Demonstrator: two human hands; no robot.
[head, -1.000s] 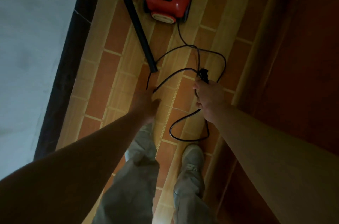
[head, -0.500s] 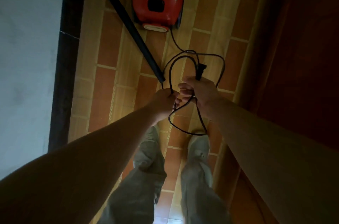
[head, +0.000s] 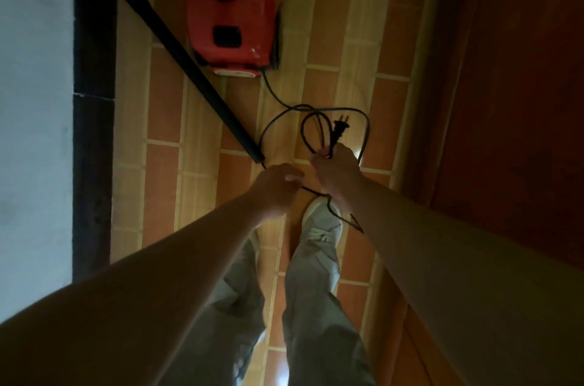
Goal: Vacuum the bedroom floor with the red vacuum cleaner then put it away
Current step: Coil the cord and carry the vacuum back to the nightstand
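While standing near the red vacuum cleaner [head: 229, 25] on the floor [head: 164, 164], looping its cord [head: 368, 129] for storage: gripping coils and plug [head: 339, 129] in the right hand [head: 336, 170], pinching slack with the left hand [head: 275, 186].

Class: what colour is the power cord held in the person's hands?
Black; the power cord shows best in the head view, against the tiled floor.

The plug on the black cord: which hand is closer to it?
Right. The right hand grips loops of the cord just under the plug, which sticks out above it. The left hand pinches the cord lower and to the left, farther from the plug.
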